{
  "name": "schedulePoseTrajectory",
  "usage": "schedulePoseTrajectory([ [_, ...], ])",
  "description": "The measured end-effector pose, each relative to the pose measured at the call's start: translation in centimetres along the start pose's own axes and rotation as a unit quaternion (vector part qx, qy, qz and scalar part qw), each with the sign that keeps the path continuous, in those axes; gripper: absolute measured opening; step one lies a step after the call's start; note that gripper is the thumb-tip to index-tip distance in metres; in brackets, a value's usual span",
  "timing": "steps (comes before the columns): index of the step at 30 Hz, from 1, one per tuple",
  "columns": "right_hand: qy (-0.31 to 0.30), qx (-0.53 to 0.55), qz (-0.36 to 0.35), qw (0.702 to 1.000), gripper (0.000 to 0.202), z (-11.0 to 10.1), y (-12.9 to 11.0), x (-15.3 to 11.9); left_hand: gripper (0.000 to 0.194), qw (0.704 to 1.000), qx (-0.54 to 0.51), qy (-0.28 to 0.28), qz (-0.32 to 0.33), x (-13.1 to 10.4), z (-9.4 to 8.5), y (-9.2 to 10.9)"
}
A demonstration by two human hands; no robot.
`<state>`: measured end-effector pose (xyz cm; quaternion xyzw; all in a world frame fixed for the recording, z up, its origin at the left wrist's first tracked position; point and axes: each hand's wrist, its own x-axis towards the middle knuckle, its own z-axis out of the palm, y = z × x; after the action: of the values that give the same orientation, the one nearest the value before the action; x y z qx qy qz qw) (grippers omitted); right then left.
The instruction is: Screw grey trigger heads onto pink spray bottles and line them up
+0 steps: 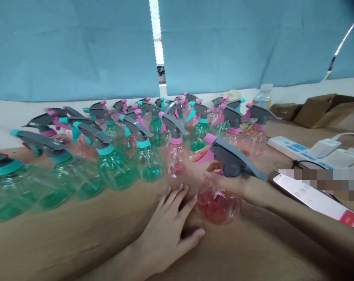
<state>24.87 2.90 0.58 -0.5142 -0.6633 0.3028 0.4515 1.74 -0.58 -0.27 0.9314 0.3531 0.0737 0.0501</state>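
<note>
Nearest to me is a spray bottle [219, 205] with red liquid, a grey head and a pink nozzle and trigger. My right hand [213, 168] reaches in behind it from the right. Its fingers curl by the bottle's neck and trigger; the bottle hides most of the palm. Palm down on the brown tabletop [91, 242], my left hand [168, 222] has its fingers spread and holds nothing. One fingertip is at the red bottle's left side. Just beyond stand a pink-collared spray bottle [177, 162] and a teal-collared one [148, 166] with green liquid.
Several more green and pink spray bottles [116, 171] crowd the left and back. At right are a white power strip [290, 146] with plugged-in chargers, a phone [311, 195], cables and an open cardboard box [320, 111]. Blue cloth [77, 50] hangs behind.
</note>
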Motion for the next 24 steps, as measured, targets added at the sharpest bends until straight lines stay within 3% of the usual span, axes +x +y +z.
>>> schedulePoseTrajectory([
  [11,-0.030,0.082,0.088,0.992,0.014,-0.6,-2.1,-0.6,0.059,1.000,-0.004,-0.010,-0.004,0.2,-0.3,0.1],
  [17,-0.011,0.061,0.084,0.995,0.010,-0.5,-2.3,-0.4,0.058,1.000,-0.010,-0.014,-0.007,0.2,-0.4,0.2],
  [24,-0.033,0.056,0.061,0.996,0.008,-0.6,-2.1,-0.4,0.057,1.000,-0.019,0.004,-0.002,0.0,-0.3,0.1],
])
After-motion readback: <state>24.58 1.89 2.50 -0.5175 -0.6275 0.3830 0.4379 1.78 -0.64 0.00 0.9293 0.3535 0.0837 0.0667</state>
